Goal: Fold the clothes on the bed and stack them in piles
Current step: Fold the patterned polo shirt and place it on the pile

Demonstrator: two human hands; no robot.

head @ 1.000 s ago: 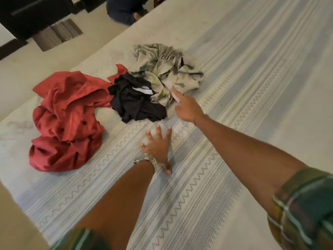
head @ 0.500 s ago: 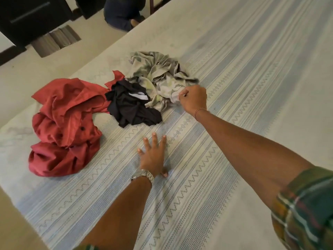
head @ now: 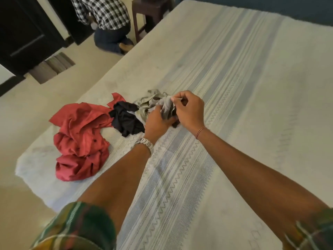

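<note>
Three crumpled garments lie near the left edge of the bed (head: 234, 98). A red shirt (head: 81, 138) with dark buttons sits furthest left. A black garment (head: 126, 120) lies beside it. A grey-beige garment (head: 153, 101) is bunched to the right of the black one. My right hand (head: 189, 109) pinches an edge of the grey-beige garment and lifts it off the sheet. My left hand (head: 156, 121), with a metal watch on its wrist, grips the same cloth from below. Much of this garment is hidden behind both hands.
A striped, zigzag-patterned sheet covers the bed. A person in a checked shirt (head: 106, 20) kneels on the floor at the far left, next to a dark wooden stool (head: 149, 13). Dark cabinets (head: 23, 33) and a floor mat (head: 52, 67) stand beyond the bed's left edge.
My left hand left the sheet, where it lay flat, and joined my right hand on the grey-beige garment. That garment is now raised off the bed. My view tilted upward.
</note>
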